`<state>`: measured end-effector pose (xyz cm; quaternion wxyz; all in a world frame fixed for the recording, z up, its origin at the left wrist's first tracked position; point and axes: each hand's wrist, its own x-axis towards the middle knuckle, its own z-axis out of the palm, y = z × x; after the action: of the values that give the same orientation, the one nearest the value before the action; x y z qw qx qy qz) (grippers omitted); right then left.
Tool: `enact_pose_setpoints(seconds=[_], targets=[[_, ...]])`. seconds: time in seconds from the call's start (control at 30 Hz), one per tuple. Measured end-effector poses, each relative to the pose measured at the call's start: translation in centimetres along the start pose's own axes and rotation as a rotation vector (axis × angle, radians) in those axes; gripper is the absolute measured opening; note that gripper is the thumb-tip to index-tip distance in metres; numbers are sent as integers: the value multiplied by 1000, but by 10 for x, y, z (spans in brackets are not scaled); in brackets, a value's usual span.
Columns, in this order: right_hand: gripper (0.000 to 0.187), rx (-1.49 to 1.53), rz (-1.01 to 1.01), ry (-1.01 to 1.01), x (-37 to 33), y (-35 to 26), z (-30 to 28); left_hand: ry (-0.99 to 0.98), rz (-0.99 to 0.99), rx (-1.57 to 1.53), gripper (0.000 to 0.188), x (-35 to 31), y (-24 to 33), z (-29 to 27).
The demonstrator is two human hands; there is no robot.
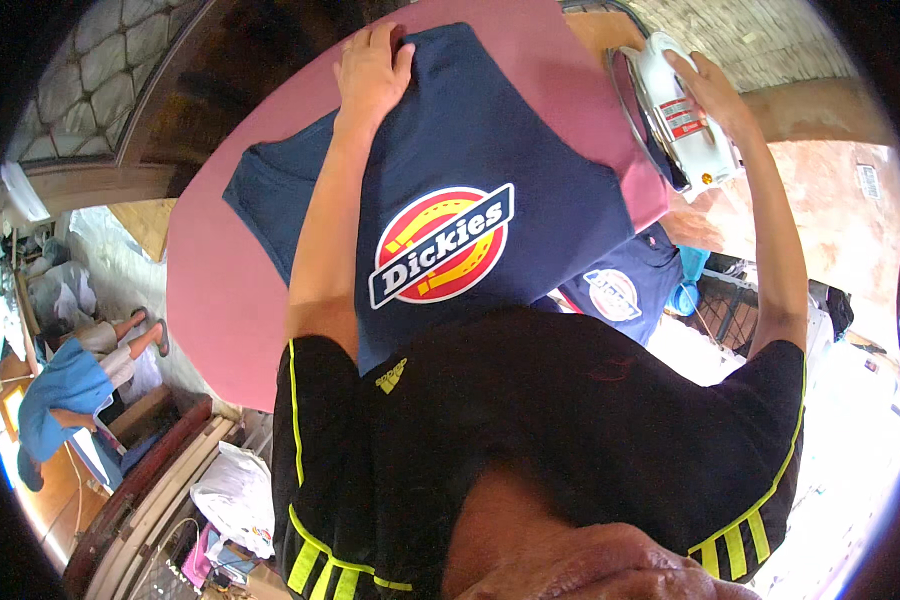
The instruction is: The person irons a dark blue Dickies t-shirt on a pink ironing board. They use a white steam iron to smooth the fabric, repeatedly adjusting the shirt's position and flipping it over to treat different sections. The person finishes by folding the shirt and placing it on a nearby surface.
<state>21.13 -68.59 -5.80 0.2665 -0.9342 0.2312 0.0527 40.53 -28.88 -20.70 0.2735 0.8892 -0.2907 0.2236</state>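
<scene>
A dark navy shirt with a large red, yellow and white printed emblem lies spread over a pink ironing board. My left hand rests flat on the shirt's far left part, fingers stretched out and thumb apart. At the board's right edge, my right hand grips a white clothes iron with a red label on its side. The iron is tilted, apart from the shirt. Its handle is partly hidden by my fingers.
A second navy garment with a similar print hangs or lies below the board's right side. Another person in a blue top is at the far left. White plastic bag and boards stand at lower left.
</scene>
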Motion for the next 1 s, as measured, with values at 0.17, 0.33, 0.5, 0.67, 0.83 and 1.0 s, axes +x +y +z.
enact_pose_setpoints(seconds=[0.17,0.33,0.5,0.67,0.83,1.0], targets=[[61,-47,-75,51,34,5,17,-87,136,179,60,-31,70,-7],[87,-24,-92,134,102,57,18,-219,118,224,62,-39,102,4],[61,163,-124,20,117,53,23,-74,-24,6,54,-104,122,-42],[50,326,-190,101,132,55,45,-71,-345,159,46,-197,126,-126],[54,283,-211,122,134,57,39,-14,-707,491,43,-274,108,-172],[57,196,-166,11,121,37,29,-64,-710,600,41,-276,79,-181]])
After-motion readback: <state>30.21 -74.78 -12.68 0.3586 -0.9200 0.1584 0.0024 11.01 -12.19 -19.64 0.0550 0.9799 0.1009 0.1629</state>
